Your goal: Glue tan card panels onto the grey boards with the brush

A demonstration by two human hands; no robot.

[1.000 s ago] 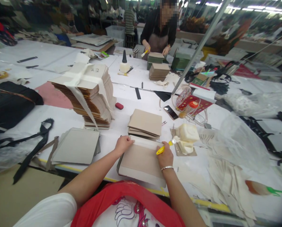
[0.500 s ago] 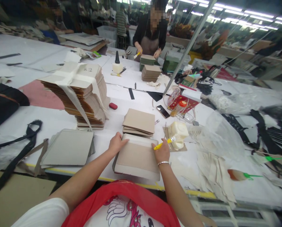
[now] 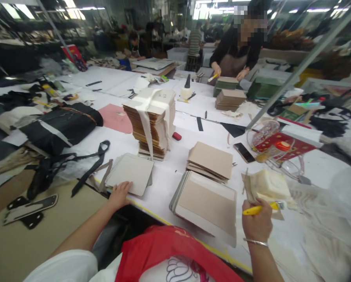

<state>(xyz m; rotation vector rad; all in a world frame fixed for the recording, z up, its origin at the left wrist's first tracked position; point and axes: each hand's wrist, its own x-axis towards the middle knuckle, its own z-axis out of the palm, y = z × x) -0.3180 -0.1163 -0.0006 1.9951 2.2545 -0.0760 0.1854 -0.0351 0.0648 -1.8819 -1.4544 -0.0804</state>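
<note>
On the table (image 3: 169,174), a front stack (image 3: 206,205) of panels lies between the two hands, with a board pile (image 3: 210,158) just behind it. To its left, the left hand (image 3: 121,194) is at the near edge of another panel pile (image 3: 131,170), before a tied bundle (image 3: 150,125). To its right, the right hand (image 3: 259,223) holds a brush (image 3: 253,210) before a container (image 3: 269,184); behind that lies a phone (image 3: 244,152).

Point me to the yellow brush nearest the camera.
The yellow brush is in the head view's lower right, held in the right hand, close to the cream-coloured container.
</note>
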